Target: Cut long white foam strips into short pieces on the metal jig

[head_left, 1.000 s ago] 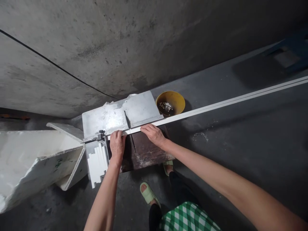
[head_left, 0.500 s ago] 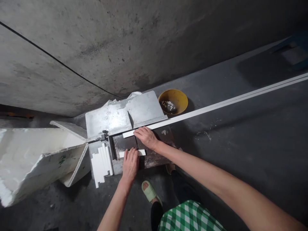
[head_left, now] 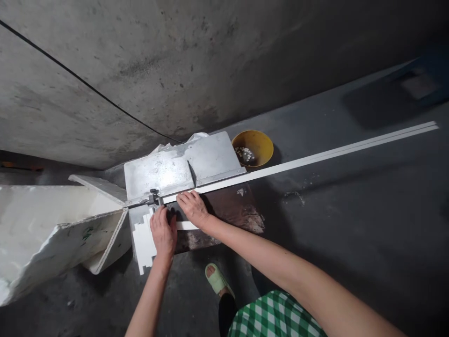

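Observation:
A long white strip (head_left: 298, 163) lies across the metal saw table (head_left: 213, 150) along its guide and runs far out to the right. My right hand (head_left: 192, 207) is closed on the strip near its left end, just in front of the dark upright blade (head_left: 191, 174). My left hand (head_left: 163, 231) has bent fingers by the strip's end and the black clamp (head_left: 153, 197); what lies under them is hidden. A short white piece (head_left: 185, 225) rests between my left hand and right forearm. Several cut white strips (head_left: 143, 243) lie side by side left of my left hand.
A yellow bucket (head_left: 257, 147) with small white offcuts stands behind the table's right end. White boards (head_left: 84, 229) stand at the left. A concrete wall (head_left: 168, 70) with a black cable (head_left: 80, 79) rises behind. My green sandal (head_left: 216, 279) is on the floor below.
The long strip has slid left with my right hand, and its far end now shows. My left hand has moved left, off the short white piece to the clamp side.

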### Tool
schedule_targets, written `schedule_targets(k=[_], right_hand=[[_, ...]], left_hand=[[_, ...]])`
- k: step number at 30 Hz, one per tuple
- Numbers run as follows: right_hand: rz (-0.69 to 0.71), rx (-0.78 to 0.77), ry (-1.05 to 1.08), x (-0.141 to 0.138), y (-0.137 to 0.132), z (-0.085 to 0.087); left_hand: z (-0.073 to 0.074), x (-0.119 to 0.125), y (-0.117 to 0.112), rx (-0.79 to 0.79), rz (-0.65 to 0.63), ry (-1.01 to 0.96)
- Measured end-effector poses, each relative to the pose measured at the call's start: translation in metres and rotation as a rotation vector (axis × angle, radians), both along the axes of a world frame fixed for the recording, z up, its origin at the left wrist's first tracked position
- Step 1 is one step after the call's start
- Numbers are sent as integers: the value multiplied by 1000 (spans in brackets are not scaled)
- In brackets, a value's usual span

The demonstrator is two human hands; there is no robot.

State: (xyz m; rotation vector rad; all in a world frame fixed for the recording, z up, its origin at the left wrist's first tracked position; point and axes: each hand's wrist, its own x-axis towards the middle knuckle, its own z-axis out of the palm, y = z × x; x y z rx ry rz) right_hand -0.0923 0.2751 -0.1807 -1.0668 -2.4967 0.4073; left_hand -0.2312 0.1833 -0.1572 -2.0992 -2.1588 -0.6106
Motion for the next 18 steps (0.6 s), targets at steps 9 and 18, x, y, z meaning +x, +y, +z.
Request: schedule_targets(k=[9,18], right_hand=[[6,-37,34,1,-4,11],[-53,97,14,147,40,8]], left_hand=[[-16,-11,68,-126,-91,110],[-11,-3,68,-96,-43,145]])
